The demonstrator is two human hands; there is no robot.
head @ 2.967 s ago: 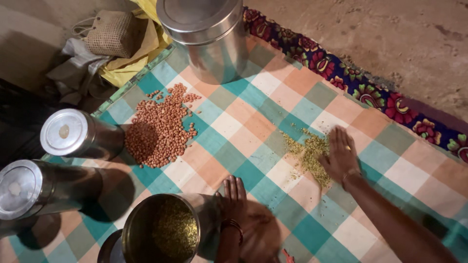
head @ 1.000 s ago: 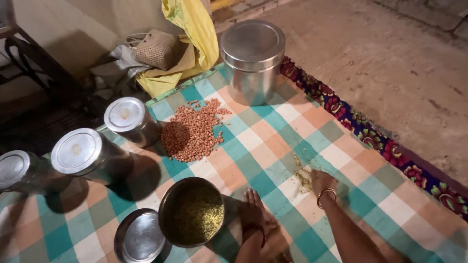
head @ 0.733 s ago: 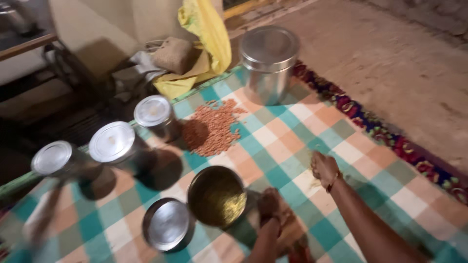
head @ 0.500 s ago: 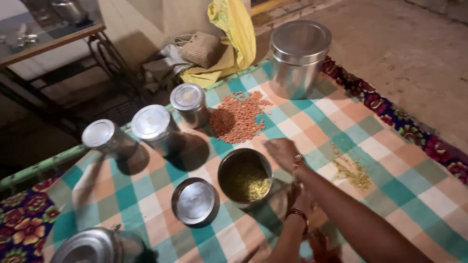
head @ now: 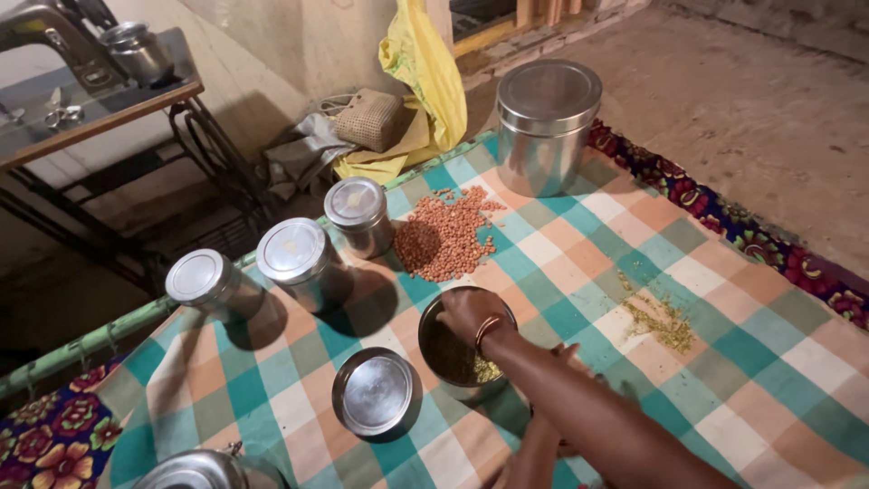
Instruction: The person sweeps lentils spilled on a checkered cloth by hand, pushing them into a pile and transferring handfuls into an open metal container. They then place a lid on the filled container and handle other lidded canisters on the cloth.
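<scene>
Checked cloth in teal, orange and white covers the floor, with a flowered border along its far edge and bare ground beyond. At the middle stands an open steel pot that holds small greenish grains. The right hand is over the mouth of this pot, fingers bent down into it, a bangle on the wrist; whether the grip is closed on grains I cannot tell. The left hand lies mostly hidden under the right forearm, just beside the pot, and its grip also cannot be seen. A round steel lid lies flat on the cloth, just beside the pot. Behind the pot is a heap of reddish peanuts, and to the right a thin scatter of greenish grains. Three closed steel tins stand in a row at the left, and a larger closed steel canister stands at the far side. A yellow cloth and a woven bag lie near the wall.
</scene>
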